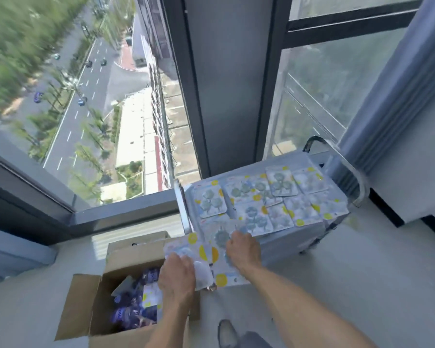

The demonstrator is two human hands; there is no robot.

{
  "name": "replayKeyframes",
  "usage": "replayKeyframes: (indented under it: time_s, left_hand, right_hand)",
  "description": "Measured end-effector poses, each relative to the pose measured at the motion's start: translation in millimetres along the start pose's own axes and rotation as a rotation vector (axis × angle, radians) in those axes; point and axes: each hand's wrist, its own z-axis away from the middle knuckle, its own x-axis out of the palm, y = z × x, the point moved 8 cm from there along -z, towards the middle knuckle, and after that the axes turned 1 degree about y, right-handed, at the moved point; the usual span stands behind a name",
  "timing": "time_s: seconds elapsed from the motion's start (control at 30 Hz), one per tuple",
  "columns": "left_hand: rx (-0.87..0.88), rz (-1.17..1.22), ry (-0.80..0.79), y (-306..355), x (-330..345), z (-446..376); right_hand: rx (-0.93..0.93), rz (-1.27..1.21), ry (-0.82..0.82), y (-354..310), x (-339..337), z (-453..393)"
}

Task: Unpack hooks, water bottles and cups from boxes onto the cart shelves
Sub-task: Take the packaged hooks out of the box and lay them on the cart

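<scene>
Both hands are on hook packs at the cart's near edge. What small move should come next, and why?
Probably slide the held hook packs forward onto the near end of the cart's top shelf. The left hand and right hand grip them at the shelf's edge, other packs already lie flat farther along, and the cardboard box still holds more.

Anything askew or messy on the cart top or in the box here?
Slightly. The hook packs on the cart top lie at mixed angles, some overlapping, not in neat rows. The box holds a loose jumble of packs. Both hands, left and right, hold packs at the cart's near edge. Nothing looks spilled or damaged.
</scene>
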Motion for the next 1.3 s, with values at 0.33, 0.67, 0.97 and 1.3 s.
replayKeyframes:
  time_s: [0.33, 0.67, 0.97, 1.3]
  left_hand:
    - [0.192, -0.148, -0.222, 254, 193, 8]
    - [0.046, -0.29, -0.299, 352, 327, -64]
    - [0.164, -0.332, -0.289, 359, 318, -77]
    - [0.26, -0.291, 0.005, 273, 123, -160]
  right_hand:
    - [0.223, 0.147, -0.083, 267, -98, -158]
    - [0.208, 0.146, -0.253, 340, -67, -309]
    - [0.192, 0.167, -0.292, 306, -52, -319]
    - [0.119, -0.057, -0.092, 123, -69, -272]
